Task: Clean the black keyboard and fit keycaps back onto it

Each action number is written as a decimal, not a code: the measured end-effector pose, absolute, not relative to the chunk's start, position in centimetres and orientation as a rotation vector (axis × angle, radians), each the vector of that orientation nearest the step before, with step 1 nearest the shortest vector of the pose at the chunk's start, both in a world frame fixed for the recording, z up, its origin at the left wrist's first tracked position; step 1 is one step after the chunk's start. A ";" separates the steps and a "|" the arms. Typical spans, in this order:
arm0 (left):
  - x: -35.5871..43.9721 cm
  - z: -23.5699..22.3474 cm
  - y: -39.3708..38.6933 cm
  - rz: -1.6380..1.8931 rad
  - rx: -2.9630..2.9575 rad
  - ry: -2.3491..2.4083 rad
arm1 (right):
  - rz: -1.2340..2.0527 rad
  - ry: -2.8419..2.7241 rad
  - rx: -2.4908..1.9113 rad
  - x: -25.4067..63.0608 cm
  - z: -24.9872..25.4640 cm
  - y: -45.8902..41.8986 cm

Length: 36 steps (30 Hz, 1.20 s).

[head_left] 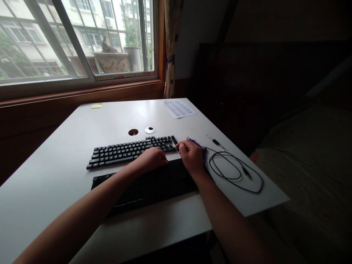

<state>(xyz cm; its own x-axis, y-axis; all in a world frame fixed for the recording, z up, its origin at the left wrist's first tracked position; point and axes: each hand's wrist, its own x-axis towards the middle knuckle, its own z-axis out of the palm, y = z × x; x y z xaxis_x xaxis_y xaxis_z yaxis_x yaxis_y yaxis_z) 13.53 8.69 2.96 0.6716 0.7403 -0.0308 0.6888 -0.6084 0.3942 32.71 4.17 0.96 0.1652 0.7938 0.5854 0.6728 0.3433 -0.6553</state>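
A black keyboard point(165, 179) lies on the white table in front of me, with several keys showing at its left end and a flat dark stretch toward the right. Behind it, loose black keycaps point(118, 153) are laid out in rows like a keyboard. My left hand point(154, 157) is over the keyboard's back edge, its fingers curled in; anything in them is hidden. To the right, my right hand point(190, 154) is closed with thumb and forefinger together beside the right end of the keycap rows. What it pinches cannot be made out. A purple cloth point(204, 151) lies partly behind it.
A coiled black cable point(233, 178) lies at right, near a small black-handled wire tool point(216, 142). Farther back are printed sheets point(180, 109), a yellow note point(96, 105), a round table hole point(133, 132) and its cover point(150, 130). The table's right edge point(233, 138) is close.
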 end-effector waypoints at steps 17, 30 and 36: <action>14.5 3.3 5.3 0.176 2.669 1.285 | 0.171 -1.597 -1.399 32.8 0.4 4.6; 10.5 1.0 5.2 0.357 2.625 1.228 | 0.452 -2.043 -1.315 32.8 -0.3 4.7; 7.7 0.7 4.7 0.385 2.657 1.237 | 0.583 -2.150 -1.346 33.0 -0.1 4.4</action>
